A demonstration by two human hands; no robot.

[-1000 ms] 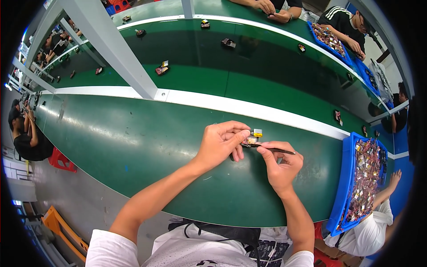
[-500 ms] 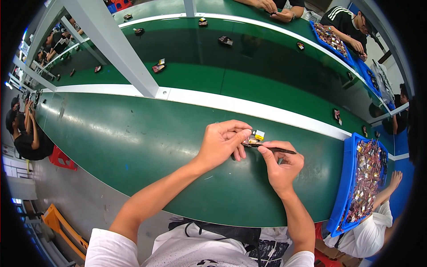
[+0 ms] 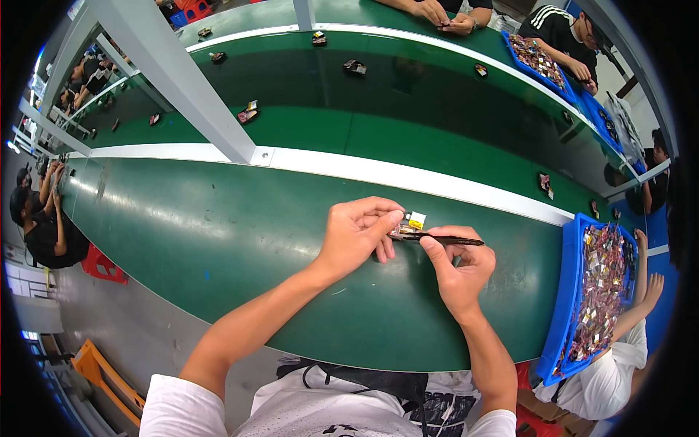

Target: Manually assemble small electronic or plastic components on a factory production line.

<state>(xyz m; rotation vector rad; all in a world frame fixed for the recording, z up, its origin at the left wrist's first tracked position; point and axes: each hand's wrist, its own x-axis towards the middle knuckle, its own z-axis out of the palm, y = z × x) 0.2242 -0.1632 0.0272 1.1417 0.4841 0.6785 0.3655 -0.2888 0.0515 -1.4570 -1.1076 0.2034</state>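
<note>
My left hand [image 3: 359, 231] is closed on a small electronic assembly [image 3: 405, 229] with a dark housing, held just above the green bench. A silver-white piece with a yellow band [image 3: 417, 220], like a small pouch battery, sticks out at its far side. Between the thumb and fingers of my right hand [image 3: 464, 271] is a pair of black tweezers [image 3: 457, 240], lying nearly level. Their tips point left and reach the assembly's near side. Fingers hide much of the housing, and what the tips touch is too small to make out.
Beyond the white rail [image 3: 328, 162] runs a green conveyor belt [image 3: 306, 131] carrying several small assemblies. A blue tray [image 3: 567, 306] heaped with small wired parts stands at the right end of the bench [image 3: 218, 240]. A grey post [image 3: 189, 80] rises at the left. Co-workers sit around.
The assemblies on the belt have shifted left. Both my hands have moved slightly left, still holding the assembly and the tweezers. At the right, a co-worker's raised hand has moved.
</note>
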